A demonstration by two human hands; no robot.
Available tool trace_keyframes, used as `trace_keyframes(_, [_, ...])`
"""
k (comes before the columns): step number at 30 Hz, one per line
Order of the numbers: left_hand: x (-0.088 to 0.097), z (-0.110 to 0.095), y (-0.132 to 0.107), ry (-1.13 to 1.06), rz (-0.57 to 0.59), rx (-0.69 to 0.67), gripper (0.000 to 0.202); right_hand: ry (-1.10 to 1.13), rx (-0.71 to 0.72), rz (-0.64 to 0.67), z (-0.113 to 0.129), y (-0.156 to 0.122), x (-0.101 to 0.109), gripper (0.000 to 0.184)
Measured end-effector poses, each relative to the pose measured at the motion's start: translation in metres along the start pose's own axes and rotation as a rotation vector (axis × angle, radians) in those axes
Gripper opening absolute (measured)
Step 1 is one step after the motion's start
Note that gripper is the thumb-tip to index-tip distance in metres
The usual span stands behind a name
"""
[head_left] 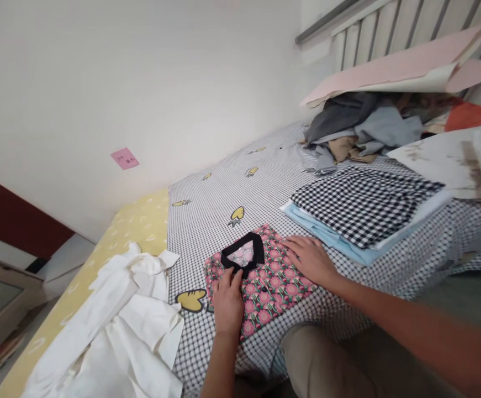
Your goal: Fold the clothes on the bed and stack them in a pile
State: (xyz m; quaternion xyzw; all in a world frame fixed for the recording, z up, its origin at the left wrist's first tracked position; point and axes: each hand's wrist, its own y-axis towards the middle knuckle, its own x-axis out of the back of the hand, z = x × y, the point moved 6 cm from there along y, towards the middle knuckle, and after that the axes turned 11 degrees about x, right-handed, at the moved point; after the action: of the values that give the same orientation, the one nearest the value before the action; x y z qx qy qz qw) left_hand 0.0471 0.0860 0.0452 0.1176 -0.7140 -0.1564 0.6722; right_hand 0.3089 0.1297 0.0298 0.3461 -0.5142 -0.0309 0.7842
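A pink floral shirt (pixel 271 284) with a black collar lies folded into a flat rectangle on the checked bedsheet (pixel 211 221). My left hand (pixel 227 301) rests on its left part, fingertips at the lower edge of the collar. On the shirt's right edge lies my right hand (pixel 310 258), flat, with its fingers stretched toward the collar. Neither hand grips the cloth. Right of the shirt is a stack of folded clothes, with a black-and-white checked garment (pixel 364 202) on top and a light blue one (pixel 331 235) beneath.
Crumpled white cloth (pixel 120 331) covers the bed's left side, partly over the yellow border (pixel 141 215). At the back right, a heap of grey clothes (pixel 343 119) sits under a large pink sheet (pixel 401 66). A pink note (pixel 125 158) is stuck on the white wall (pixel 141 72).
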Motion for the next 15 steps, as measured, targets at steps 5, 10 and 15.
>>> trace_keyframes(5, [-0.0044, 0.0026, 0.0066, -0.018, 0.073, 0.095, 0.052, -0.020, -0.006, 0.003, -0.0013, -0.0003, -0.0015, 0.038])
trace_keyframes(10, [-0.0055, 0.0020, 0.0083, 0.001, 0.082, 0.153, 0.052, -0.018, -0.003, 0.000, -0.0024, -0.0007, -0.0022, 0.038])
trace_keyframes(15, [-0.0089, 0.0052, 0.0075, 0.019, 0.014, 0.219, 0.051, -0.022, 0.000, 0.010, -0.0015, -0.0001, -0.0012, 0.038])
